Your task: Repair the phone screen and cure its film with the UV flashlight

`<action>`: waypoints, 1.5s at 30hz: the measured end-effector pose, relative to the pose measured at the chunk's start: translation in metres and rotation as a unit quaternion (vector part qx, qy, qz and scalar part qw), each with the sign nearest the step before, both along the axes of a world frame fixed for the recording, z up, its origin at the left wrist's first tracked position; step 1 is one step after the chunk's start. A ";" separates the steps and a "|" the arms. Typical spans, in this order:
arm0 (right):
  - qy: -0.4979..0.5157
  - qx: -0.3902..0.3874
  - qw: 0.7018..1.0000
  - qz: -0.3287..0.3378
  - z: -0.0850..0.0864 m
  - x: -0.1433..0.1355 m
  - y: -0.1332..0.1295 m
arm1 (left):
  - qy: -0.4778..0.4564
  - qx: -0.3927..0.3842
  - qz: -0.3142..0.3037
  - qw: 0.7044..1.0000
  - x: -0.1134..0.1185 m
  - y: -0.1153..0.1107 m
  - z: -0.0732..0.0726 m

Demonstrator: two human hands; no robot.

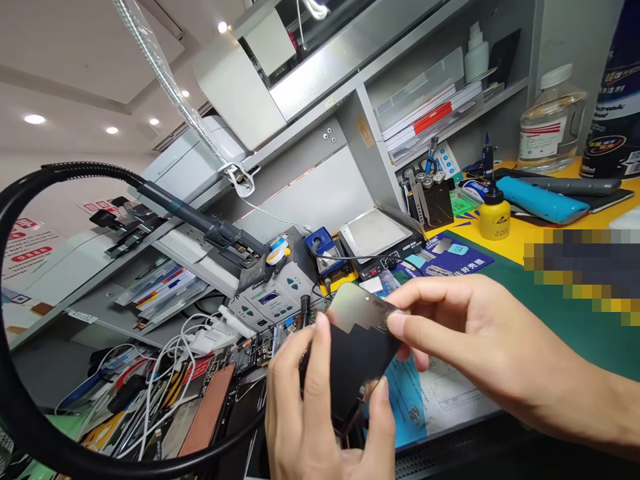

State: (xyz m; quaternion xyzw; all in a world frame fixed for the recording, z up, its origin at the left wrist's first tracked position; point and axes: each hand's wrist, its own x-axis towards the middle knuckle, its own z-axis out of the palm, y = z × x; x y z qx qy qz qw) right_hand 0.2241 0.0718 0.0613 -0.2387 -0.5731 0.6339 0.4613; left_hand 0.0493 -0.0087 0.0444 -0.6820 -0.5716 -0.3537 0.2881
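A dark, glossy phone-sized panel (363,347) is held tilted above the work surface, its face reflecting light at the top. My left hand (320,407) grips its lower part, fingers along the left edge and thumb at the lower right. At the upper right edge, my right hand (460,340) pinches the panel between thumb and fingers. Under the hands lie a blue sheet (407,400) and a white printed paper (450,393). What is behind the panel is hidden.
A black hose (10,373) loops across the left side. Behind stand a grey control station (270,300), a heating plate (375,233) and a yellow bottle (494,217). Tools and cables crowd the lower left; a green mat (520,293) lies right.
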 end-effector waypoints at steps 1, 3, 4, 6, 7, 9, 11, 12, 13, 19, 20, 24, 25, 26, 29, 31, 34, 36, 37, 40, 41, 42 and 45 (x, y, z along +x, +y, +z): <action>-0.001 0.004 1.000 0.004 -0.001 -0.001 -0.001 | 0.007 0.001 -0.012 1.000 0.000 0.001 -0.001; -0.008 0.009 1.000 0.015 -0.003 -0.003 -0.002 | 0.017 0.006 -0.032 0.999 0.001 0.002 -0.002; -0.014 0.009 1.000 0.021 -0.004 -0.004 -0.003 | 0.019 0.010 -0.038 0.999 0.001 0.003 -0.002; -0.028 0.011 0.999 0.035 -0.006 -0.005 -0.004 | 0.026 0.021 -0.043 0.999 0.002 0.004 -0.002; -0.030 0.015 0.999 0.040 -0.008 -0.006 -0.004 | 0.031 0.026 -0.045 0.998 0.002 0.004 -0.002; -0.033 0.028 0.998 0.043 -0.010 -0.007 -0.004 | 0.045 0.037 -0.044 0.997 0.002 0.004 0.000; -0.033 0.035 0.998 0.047 -0.011 -0.007 -0.003 | 0.058 0.048 -0.037 0.997 0.004 0.004 0.001; -0.033 0.033 0.998 0.050 -0.012 -0.007 -0.003 | 0.062 0.051 -0.033 0.996 0.004 0.004 0.001; -0.034 0.030 0.998 0.054 -0.013 -0.007 -0.003 | 0.064 0.054 -0.029 0.996 0.005 0.004 0.002; -0.026 0.010 0.997 0.067 -0.016 -0.006 -0.004 | 0.075 0.058 -0.020 0.995 0.004 0.002 0.002; -0.020 0.006 0.997 0.071 -0.016 -0.007 -0.003 | 0.079 0.059 -0.018 0.995 0.004 0.002 0.002; -0.023 -0.015 0.995 0.092 -0.012 -0.008 0.000 | 0.083 0.068 -0.006 0.994 0.004 0.001 0.003; -0.025 -0.018 0.995 0.095 -0.011 -0.008 0.001 | 0.077 0.070 -0.002 0.995 0.005 0.001 0.002; -0.026 -0.020 0.995 0.095 -0.010 -0.008 0.001 | 0.067 0.073 0.002 0.995 0.007 0.001 0.002; -0.020 -0.022 0.995 0.096 -0.009 -0.007 0.003 | 0.026 0.083 0.021 0.996 0.015 0.001 -0.002; -0.022 -0.027 0.995 0.094 -0.008 -0.006 0.003 | -0.001 0.090 0.040 0.995 0.020 0.000 -0.006; -0.026 -0.030 0.995 0.092 -0.008 -0.005 0.003 | -0.026 0.094 0.058 0.994 0.024 0.000 -0.010; -0.029 -0.029 0.995 0.093 -0.008 -0.006 0.003 | -0.030 0.094 0.064 0.993 0.025 0.000 -0.011; -0.029 -0.030 0.995 0.092 -0.009 -0.006 0.004 | -0.030 0.095 0.067 0.993 0.025 0.000 -0.011; -0.024 -0.029 0.995 0.095 -0.009 -0.007 0.005 | -0.032 0.101 0.072 0.992 0.026 0.001 -0.011; -0.022 -0.029 0.995 0.096 -0.010 -0.008 0.006 | -0.034 0.102 0.072 0.992 0.026 0.001 -0.011; -0.019 -0.028 0.995 0.098 -0.010 -0.008 0.006 | -0.036 0.102 0.072 0.992 0.026 0.001 -0.012; -0.014 -0.025 0.995 0.094 -0.009 -0.009 0.007 | -0.037 0.103 0.072 0.991 0.027 0.001 -0.012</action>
